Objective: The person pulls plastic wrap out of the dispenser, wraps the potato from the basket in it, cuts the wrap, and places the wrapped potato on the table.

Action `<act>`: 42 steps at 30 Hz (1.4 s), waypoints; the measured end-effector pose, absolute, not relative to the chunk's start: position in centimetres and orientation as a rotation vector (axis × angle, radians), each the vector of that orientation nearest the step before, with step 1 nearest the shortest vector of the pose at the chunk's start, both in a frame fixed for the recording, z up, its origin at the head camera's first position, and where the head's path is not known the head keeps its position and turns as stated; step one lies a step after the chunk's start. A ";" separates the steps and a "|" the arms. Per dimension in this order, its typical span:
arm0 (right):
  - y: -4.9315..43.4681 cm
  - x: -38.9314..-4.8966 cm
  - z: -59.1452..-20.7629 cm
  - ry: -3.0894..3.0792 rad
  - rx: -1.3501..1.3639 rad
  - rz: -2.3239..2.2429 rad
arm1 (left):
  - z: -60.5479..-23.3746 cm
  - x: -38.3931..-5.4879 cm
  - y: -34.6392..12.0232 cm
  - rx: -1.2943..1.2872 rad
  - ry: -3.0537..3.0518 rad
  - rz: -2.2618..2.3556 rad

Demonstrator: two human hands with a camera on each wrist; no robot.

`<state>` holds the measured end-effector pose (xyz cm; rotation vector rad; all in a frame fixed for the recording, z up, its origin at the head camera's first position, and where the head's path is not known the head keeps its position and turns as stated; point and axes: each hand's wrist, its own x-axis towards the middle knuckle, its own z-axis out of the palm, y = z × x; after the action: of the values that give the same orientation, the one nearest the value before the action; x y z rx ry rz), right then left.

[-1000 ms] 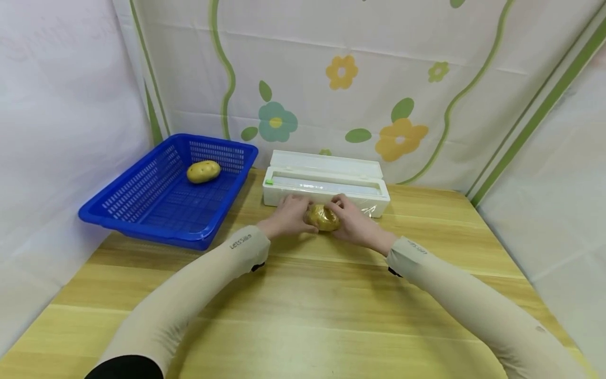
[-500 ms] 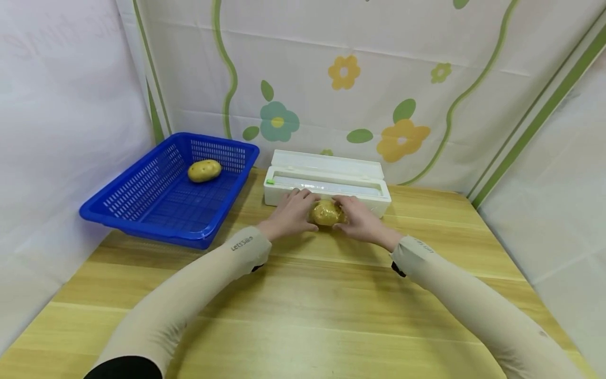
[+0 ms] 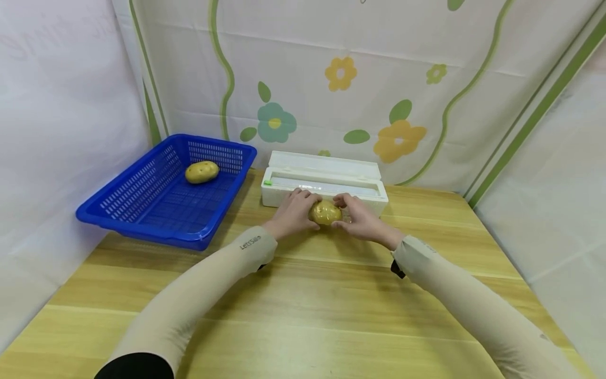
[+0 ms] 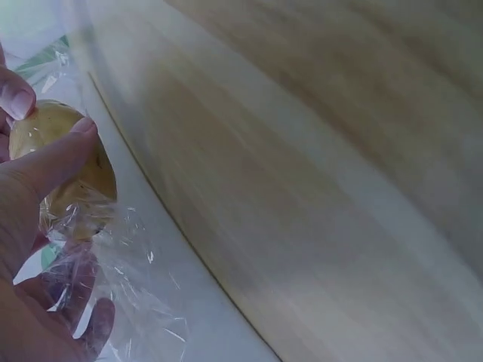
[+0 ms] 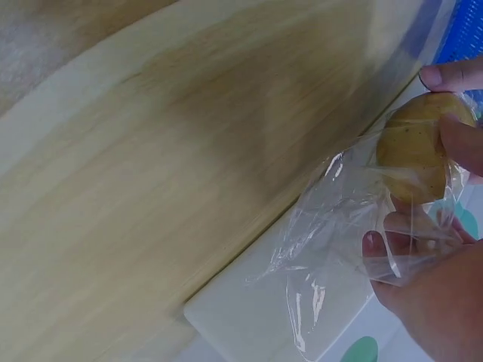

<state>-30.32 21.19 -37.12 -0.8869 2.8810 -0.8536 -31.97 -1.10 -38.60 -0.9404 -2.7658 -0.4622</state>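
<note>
A yellow-brown potato (image 3: 325, 212) in shiny clear plastic wrap (image 5: 302, 260) is held between both hands, just in front of the white wrap box. My left hand (image 3: 294, 212) grips its left side, with the thumb pressed along the potato in the left wrist view. On the other side my right hand (image 3: 363, 218) holds it with the thumb against its skin, while its other fingers sit among the loose wrap in the right wrist view. Crumpled film trails from the potato over the white box (image 3: 271, 197). The potato's far side is hidden.
The white box stands at the wall with its lid (image 3: 322, 162) raised and a green piece (image 3: 267, 182) at its left end. A blue plastic basket (image 3: 232, 202) sits at the left, with another potato (image 3: 202, 172) inside. A flower-printed cloth (image 3: 312, 105) closes the back.
The potato has turned between the hands and come slightly up and away from me. My right fingers have shifted a little to the right around it. Box and basket stay put.
</note>
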 end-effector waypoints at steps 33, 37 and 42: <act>19.7 -30.1 -37.3 3.238 -1.739 0.045 | -37.8 -32.2 -1.1 -1.019 -2.813 -0.135; 19.7 -30.2 -38.0 3.244 -1.728 0.035 | -38.0 -32.2 -1.3 -1.033 -2.816 -0.177; 19.7 -30.2 -38.4 3.247 -1.608 -0.239 | -38.5 -32.2 -1.4 -1.025 -2.805 -0.308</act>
<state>-30.23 19.67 -38.44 -1.6075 3.2471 -0.2388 -32.22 -1.37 -38.54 -1.0247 -2.8049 -0.3078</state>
